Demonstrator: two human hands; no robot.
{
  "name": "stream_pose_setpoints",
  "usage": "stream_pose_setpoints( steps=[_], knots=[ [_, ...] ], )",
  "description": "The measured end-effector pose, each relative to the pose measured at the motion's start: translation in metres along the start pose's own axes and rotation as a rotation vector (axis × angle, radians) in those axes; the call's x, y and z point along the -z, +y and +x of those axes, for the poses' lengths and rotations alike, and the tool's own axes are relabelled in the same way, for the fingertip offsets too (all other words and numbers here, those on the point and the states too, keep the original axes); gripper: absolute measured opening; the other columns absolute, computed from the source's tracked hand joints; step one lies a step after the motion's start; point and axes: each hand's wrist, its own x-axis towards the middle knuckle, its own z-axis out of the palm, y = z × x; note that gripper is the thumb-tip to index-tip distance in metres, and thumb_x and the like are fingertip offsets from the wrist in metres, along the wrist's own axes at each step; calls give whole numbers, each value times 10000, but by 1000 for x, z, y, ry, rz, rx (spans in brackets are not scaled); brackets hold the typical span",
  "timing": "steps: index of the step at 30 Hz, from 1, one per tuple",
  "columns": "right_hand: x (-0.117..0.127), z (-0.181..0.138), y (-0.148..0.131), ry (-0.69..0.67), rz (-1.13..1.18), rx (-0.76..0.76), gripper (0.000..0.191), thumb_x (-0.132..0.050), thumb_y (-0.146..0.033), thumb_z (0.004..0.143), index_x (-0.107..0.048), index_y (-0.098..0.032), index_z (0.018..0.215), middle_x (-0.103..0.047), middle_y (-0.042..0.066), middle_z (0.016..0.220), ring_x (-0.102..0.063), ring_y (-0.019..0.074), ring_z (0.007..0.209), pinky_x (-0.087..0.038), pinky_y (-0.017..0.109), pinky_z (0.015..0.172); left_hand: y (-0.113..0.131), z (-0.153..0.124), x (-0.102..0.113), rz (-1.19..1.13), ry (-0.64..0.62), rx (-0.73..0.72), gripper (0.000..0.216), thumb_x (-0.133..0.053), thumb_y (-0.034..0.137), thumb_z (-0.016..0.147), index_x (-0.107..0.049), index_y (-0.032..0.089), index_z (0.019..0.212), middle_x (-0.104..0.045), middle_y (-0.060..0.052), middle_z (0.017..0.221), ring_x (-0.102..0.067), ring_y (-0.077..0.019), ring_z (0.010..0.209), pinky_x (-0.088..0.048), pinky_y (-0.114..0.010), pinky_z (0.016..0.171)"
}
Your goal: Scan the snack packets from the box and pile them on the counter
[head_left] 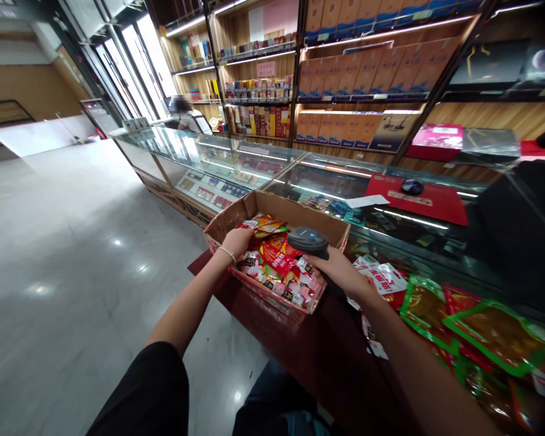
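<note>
An open cardboard box [331,225] filled with small snack packets [279,257], mostly red and some white, stands on a dark red-brown tabletop. My left hand [237,241] reaches over the box's left side, its fingers closed on the edge of a red and green snack packet [269,224]; the fingertips are partly hidden. My right hand [330,266] is wrapped around the handle of a black barcode scanner [307,240]. The scanner's head, with a small blue light on top, is above the packets. Its cable hangs down beside the box.
Larger green-edged snack bags [504,336] and white-and-red packs [384,277] lie to the right. Behind runs a glass display counter [272,158] carrying a red mat [418,198] and a computer mouse [412,187]. Shelves of boxes line the wall; a person [193,121] sits far back.
</note>
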Motion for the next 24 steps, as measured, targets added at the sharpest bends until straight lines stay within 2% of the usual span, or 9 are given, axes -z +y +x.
stream_pose_setpoints(
  steps=[4,6,8,10,13,16,20,24],
  knots=[
    [0,-2,-2,3,-4,6,416,-716,-541,749,-492,-221,606,-533,-23,443,-491,136,362,-390,270,375,-4,-10,9,-192,207,57,160,-561,211,841,-687,211,939,-719,-73,901,-667,-230,877,-454,-286,764],
    [0,-3,-3,13,2,2,414,-726,-527,741,-486,-221,599,-529,-28,445,-490,133,359,-390,266,372,-10,-12,12,-343,229,60,111,-638,298,796,-665,194,828,-704,-49,822,-644,-209,792,-439,-267,702],
    [0,-4,-2,27,19,10,402,-734,-517,731,-494,-220,605,-532,-31,449,-493,134,357,-391,265,367,-17,-12,14,-515,212,55,199,-664,380,774,-632,184,757,-673,-23,738,-610,-181,712,-426,-254,658],
    [1,-5,0,30,43,35,397,-729,-514,732,-503,-216,598,-532,-30,449,-491,130,352,-393,262,366,-25,-10,19,-677,250,72,243,-638,421,787,-610,181,759,-646,-6,708,-585,-163,677,-429,-248,638],
    [2,-7,0,49,83,74,394,-731,-512,728,-508,-213,600,-532,-34,453,-494,127,352,-397,257,368,-27,-7,32,-856,410,131,233,-589,417,822,-577,185,825,-613,3,738,-570,-152,677,-456,-252,635],
    [7,-15,-5,112,100,91,405,-740,-533,708,-506,-217,610,-526,-40,445,-499,130,348,-401,257,369,-13,-12,49,-1124,478,169,229,-562,427,854,-521,204,886,-563,26,738,-560,-135,641,-502,-267,623],
    [23,-36,-12,192,76,136,444,-686,-570,765,-505,-210,577,-515,-26,419,-485,114,353,-398,246,395,23,-25,69,-1560,361,161,274,-581,447,860,-459,234,982,-560,46,779,-586,-117,604,-565,-299,586],
    [42,-63,-13,263,55,169,425,-683,-561,781,-510,-204,627,-526,-28,444,-492,112,363,-398,239,397,59,-32,80,-1707,285,68,329,-630,461,828,-443,235,977,-578,43,832,-618,-113,641,-592,-297,594]
  ],
)
